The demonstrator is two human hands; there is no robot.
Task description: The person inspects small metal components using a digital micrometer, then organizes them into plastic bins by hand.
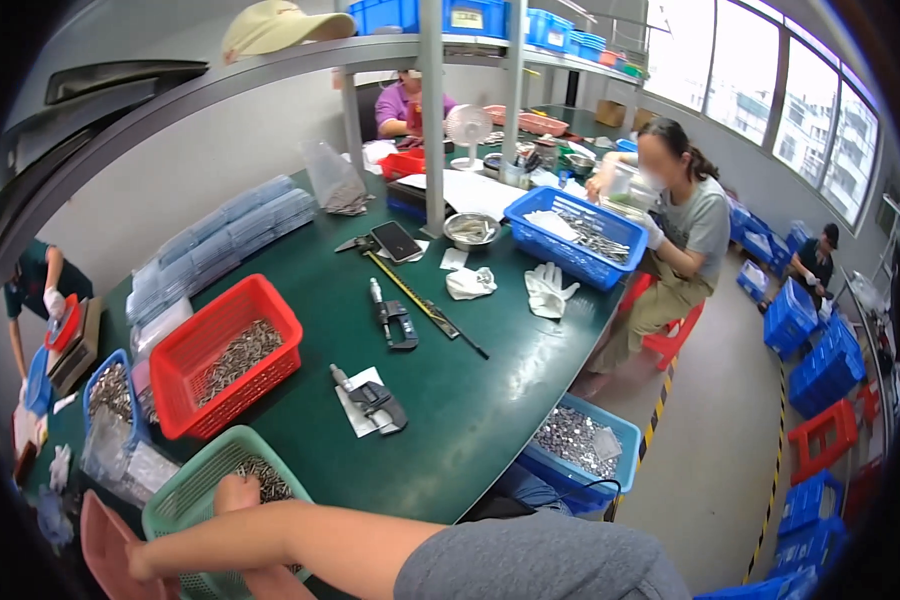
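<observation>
At the lower left, my right forearm reaches across from a grey sleeve, over my left forearm. My right hand (142,566) is at a pink basket (98,530), its fingers hidden. Inside a green basket (170,492), my left hand (236,494) looks closed beside a heap of small metal pins (268,478). What it holds, if anything, cannot be made out. Behind the green basket stands a red basket (270,300) with more metal pins. A digital micrometer (373,400) lies on white paper to its right, and a second micrometer (394,318) lies farther back.
The green table (470,400) also carries a caliper (360,243), phone (396,241), tape measure (410,295), metal bowl (470,230), white gloves (548,291) and a blue basket (530,220). A blue bin (625,460) of metal parts stands beside the table. A co-worker (695,220) sits at the right.
</observation>
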